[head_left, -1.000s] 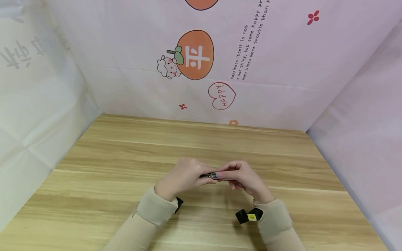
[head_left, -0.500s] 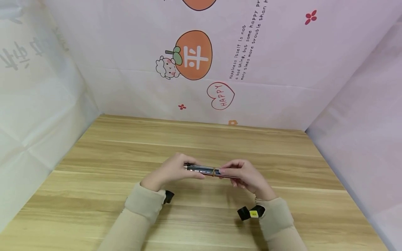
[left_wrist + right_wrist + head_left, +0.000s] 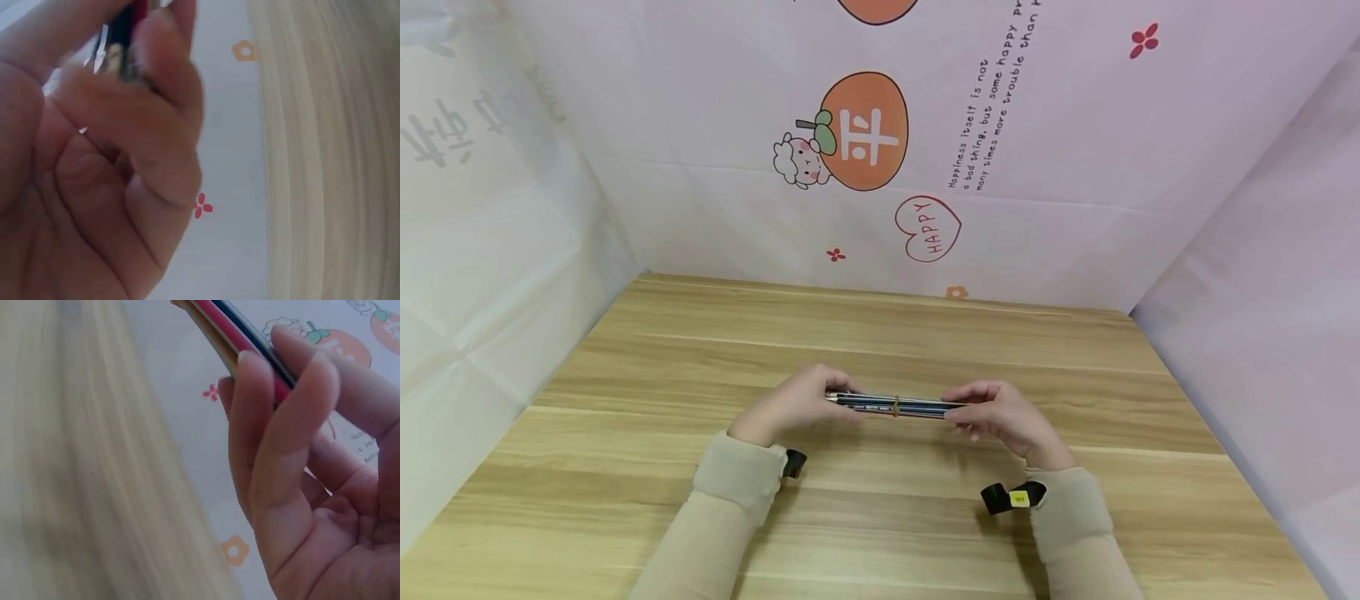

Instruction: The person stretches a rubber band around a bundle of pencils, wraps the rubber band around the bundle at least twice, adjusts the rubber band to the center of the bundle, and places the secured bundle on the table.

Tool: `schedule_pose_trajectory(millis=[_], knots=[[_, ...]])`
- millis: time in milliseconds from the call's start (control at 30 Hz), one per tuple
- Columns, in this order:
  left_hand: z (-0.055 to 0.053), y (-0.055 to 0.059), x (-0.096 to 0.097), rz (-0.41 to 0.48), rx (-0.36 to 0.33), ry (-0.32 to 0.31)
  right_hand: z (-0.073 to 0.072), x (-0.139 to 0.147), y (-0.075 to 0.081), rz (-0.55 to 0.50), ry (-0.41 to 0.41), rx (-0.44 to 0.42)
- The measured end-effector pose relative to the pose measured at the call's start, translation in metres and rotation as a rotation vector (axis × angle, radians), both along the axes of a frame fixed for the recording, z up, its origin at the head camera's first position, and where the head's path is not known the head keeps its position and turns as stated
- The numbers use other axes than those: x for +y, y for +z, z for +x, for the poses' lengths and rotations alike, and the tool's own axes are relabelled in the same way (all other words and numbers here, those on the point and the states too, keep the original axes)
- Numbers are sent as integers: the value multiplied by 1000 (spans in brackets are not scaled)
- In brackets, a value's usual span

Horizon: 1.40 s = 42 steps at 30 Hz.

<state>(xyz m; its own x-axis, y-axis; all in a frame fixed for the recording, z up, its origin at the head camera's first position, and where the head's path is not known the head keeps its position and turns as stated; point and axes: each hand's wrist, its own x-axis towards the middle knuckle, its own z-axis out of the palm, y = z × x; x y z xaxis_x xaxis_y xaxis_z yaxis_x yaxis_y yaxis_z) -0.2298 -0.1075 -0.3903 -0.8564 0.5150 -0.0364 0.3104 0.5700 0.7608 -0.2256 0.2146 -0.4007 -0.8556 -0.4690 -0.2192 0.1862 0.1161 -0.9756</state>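
Note:
A bundle of pencils [image 3: 917, 407], dark blue with some red, lies level between the two hands above the table. A thin tan rubber band [image 3: 896, 406] circles it near the middle. My left hand [image 3: 801, 403] grips the end with the metal ferrules, thumb on the near side and fingers on the far side. At the other end, my right hand [image 3: 1003, 417] pinches the bundle between thumb and fingers. The right wrist view shows red, yellow and dark pencils [image 3: 240, 334] at the fingertips; their right ends are hidden there.
The wood-grain table [image 3: 880, 517] extends under both hands. A white printed cloth [image 3: 700, 225] stands behind it, with more cloth at both sides. A black wrist camera [image 3: 997, 498] hangs at the right cuff, another [image 3: 794, 463] at the left.
My left hand has slid leftward along the pencils to their end, baring the bundle's middle. The right hand has shifted slightly right, and the rubber band now sits between the hands.

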Motion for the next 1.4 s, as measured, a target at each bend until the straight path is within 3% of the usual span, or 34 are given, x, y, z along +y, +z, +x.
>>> schedule_pose_trajectory(millis=[467, 767, 1033, 1267, 1400], knots=[[-1, -19, 5, -101, -111, 52, -3, 0, -18, 117, -12, -45], [3, -17, 10, -168, -114, 106, -3, -4, -21, 302, -3, 17], [1, -20, 10, -209, -81, 118, -2, -6, -23, 298, -2, 20], [1, -21, 8, -216, -82, 138, -3, -5, -24, 378, -38, 42], [1, -20, 5, -238, -43, 151, -3, -3, -23, 375, -60, 28]])
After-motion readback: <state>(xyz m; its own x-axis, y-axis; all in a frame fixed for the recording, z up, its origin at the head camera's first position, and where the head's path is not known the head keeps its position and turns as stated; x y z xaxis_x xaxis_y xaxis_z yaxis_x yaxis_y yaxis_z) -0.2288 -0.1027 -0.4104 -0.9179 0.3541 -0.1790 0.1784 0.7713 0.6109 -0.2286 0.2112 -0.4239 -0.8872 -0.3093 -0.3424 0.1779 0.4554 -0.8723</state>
